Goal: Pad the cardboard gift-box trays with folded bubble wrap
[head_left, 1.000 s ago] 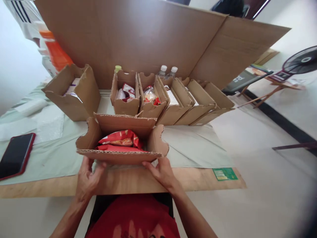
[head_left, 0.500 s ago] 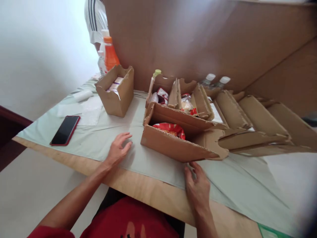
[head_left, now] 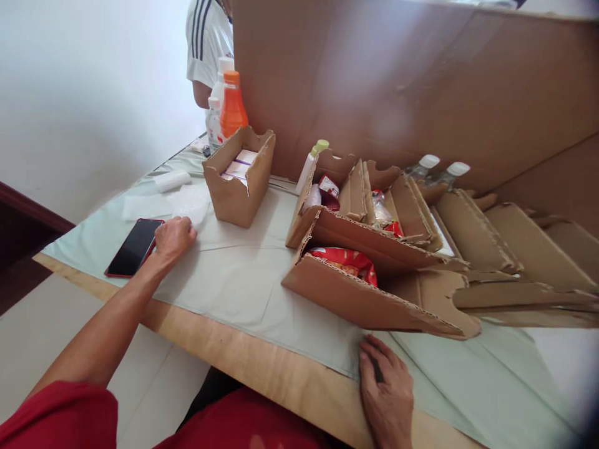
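Note:
My left hand (head_left: 174,237) reaches out to the left over the pale green cloth, fingers curled on the edge of a white sheet (head_left: 189,202), right beside a red-cased phone (head_left: 135,247). My right hand (head_left: 387,391) lies flat on the cloth near the table's front edge, just below an open cardboard box (head_left: 360,301) that holds a red snack packet (head_left: 346,261). Neither hand touches the box.
A row of open cardboard boxes (head_left: 472,234) with snacks runs to the right behind it. A separate box (head_left: 238,178) with white packs stands at the left. Orange and clear bottles (head_left: 227,106) and a tall cardboard sheet (head_left: 421,81) are behind. Another person in a striped shirt (head_left: 206,43) stands at the back.
Both hands let go of the snack box. My left hand moved left to the white sheet by the phone; my right hand settled on the cloth. The view swung left.

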Demonstrator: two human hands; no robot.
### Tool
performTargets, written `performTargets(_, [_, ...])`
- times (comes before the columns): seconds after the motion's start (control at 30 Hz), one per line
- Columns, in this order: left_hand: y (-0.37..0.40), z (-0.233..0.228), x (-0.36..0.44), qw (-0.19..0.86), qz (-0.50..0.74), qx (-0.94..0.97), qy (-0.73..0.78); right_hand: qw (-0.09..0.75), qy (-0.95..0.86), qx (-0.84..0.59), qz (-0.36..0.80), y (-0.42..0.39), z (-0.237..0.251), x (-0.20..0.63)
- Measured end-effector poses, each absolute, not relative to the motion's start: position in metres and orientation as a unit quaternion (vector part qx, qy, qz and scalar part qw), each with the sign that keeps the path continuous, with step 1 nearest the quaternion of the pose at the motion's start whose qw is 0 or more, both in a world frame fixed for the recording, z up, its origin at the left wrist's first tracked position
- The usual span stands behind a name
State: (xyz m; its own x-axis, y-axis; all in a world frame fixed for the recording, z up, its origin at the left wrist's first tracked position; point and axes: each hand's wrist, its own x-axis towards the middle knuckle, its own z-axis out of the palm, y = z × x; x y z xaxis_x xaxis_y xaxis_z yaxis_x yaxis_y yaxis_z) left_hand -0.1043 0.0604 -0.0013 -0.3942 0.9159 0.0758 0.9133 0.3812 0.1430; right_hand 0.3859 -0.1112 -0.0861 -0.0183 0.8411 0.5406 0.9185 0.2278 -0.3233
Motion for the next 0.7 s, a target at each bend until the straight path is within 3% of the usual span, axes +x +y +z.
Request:
performTargets(0.13, [0.014,0.012,-0.064,0.006,0.066,0.604,0.794,0.39,-0.701,-0.597,0.006,-0.12,-0.074,0.353])
performTargets(0.23, [-0.033,0.008,-0.021,0.075,0.074,0.66,0.744,0.402,-0.679,-0.573,0.22,-0.127,-0.058,0.31])
performTargets(0.37, [-0.079,-0.008,0.035,0.336,0.192,0.621,0.682,0.339,-0.594,-0.502,0.529,-0.128,-0.044,0.267])
performTargets(0.5, [-0.108,-0.016,0.078,0.572,0.286,0.527,0.56,0.368,-0.536,-0.511,0.562,-0.124,-0.047,0.263])
performTargets(0.6, [-0.123,-0.017,0.087,0.542,0.306,0.568,0.539,0.408,-0.504,-0.556,0.52,-0.124,-0.054,0.277])
performTargets(0.7, [-0.123,-0.021,0.068,0.341,0.335,0.655,0.585,0.408,-0.513,-0.584,0.479,-0.127,-0.054,0.295])
